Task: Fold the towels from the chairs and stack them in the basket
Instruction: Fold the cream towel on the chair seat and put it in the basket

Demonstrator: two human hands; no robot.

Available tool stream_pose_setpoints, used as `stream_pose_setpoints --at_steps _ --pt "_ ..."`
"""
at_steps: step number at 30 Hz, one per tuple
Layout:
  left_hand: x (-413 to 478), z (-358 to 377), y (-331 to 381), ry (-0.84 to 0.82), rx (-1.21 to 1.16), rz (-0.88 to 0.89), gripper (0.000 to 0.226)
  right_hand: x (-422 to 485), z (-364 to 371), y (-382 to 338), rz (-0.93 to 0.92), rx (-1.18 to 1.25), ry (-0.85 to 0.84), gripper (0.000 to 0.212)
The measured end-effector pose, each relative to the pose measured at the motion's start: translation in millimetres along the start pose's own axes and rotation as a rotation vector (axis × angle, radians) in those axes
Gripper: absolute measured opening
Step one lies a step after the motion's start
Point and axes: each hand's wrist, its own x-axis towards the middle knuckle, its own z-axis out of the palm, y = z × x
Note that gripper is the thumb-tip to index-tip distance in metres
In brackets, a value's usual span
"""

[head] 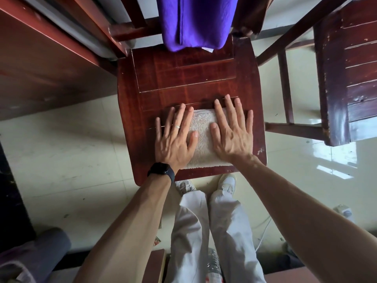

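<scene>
1. The folded cream towel [202, 137] lies on the chair seat [183, 74], close to its front edge and about midway between the left and right edges.
2. The left hand [175, 139] lies palm-down on the towel's left side. Its fingers [180, 117] are straight and spread, holding nothing. The outer ones reach past the towel onto the bare wood, and the thumb rests on the towel's pile.
3. The right hand [232, 133] lies palm-down on the towel's right side. Its fingers [230, 107] are also straight and fanned, with the tips over the towel's far edge, and the thumb points inward toward the left thumb.
4. Both forearms come up from the bottom of the view and converge on the seat, with the wrists just at the towel's near edge.
5. The left wrist carries a black watch [162, 170], and one left finger wears a thin ring [177, 127].
6. A purple towel [195, 21] hangs over the chair's back, and its lower hem touches the rear edge of the seat.
7. A second wooden chair [350, 68] stands to the right, well apart from the hands.
</scene>
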Motion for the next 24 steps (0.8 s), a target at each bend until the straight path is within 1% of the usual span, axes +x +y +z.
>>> stream_pose_setpoints --at_steps 2,3,5,6,7,9,10,12,14,15,17,20,23,24 --pt "-2.3 -7.7 2.5 0.002 -0.038 -0.028 0.063 -5.0 -9.4 -3.0 0.075 0.049 0.0 0.06" --pt "-4.5 -13.3 4.3 0.019 -0.085 -0.08 0.063 -10.5 -15.5 -3.1 0.134 0.094 0.03 0.06" --pt "-9.5 -26.3 8.5 0.111 -0.22 -0.26 0.062 -24.5 -28.0 -0.3 0.279 0.251 0.109 0.06" --pt "-11.4 -33.3 11.2 0.16 -0.291 -0.378 0.06 -30.4 -32.6 3.1 0.36 0.365 0.122 0.057" --pt "-12.0 -40.5 14.2 0.164 -0.365 -0.499 0.056 -33.4 -34.6 6.4 0.439 0.476 0.104 0.052" --pt "-8.7 -52.8 20.0 0.053 -0.524 -0.714 0.04 -30.6 -35.6 10.4 0.599 0.622 -0.028 0.04" --pt "-5.9 -56.1 22.8 -0.023 -0.601 -0.809 0.032 -25.2 -35.5 10.6 0.672 0.675 -0.104 0.043" --pt "-0.5 -60.3 26.7 -0.119 -0.695 -0.93 0.025 -13.9 -38.3 8.6 0.792 0.778 -0.235 0.059" --pt "3.9 -60.0 28.0 -0.133 -0.747 -0.984 0.02 -5.1 -40.2 9.2 0.82 0.85 -0.297 0.068" --pt "5.5 -59.2 27.6 -0.139 -0.772 -0.989 0.016 -2.1 -40.9 11.2 0.805 0.883 -0.322 0.067" --pt "7.5 -59.8 25.4 -0.165 -0.832 -0.979 0.018 1.2 -44.8 15.2 0.795 0.974 -0.362 0.059" --pt "7.4 -62.3 18.6 -0.18 -0.938 -0.958 0.019 -2.5 -50.5 23.6 0.766 1.111 -0.385 0.052" --pt "3.5 -67.8 16.5 -0.162 -1.054 -0.902 0.014 -14.7 -61.7 28.8 0.679 1.212 -0.367 0.044" --pt "1.3 -70.2 16.0 -0.148 -1.087 -0.893 0.017 -19.5 -67.8 29.9 0.637 1.232 -0.36 0.042"
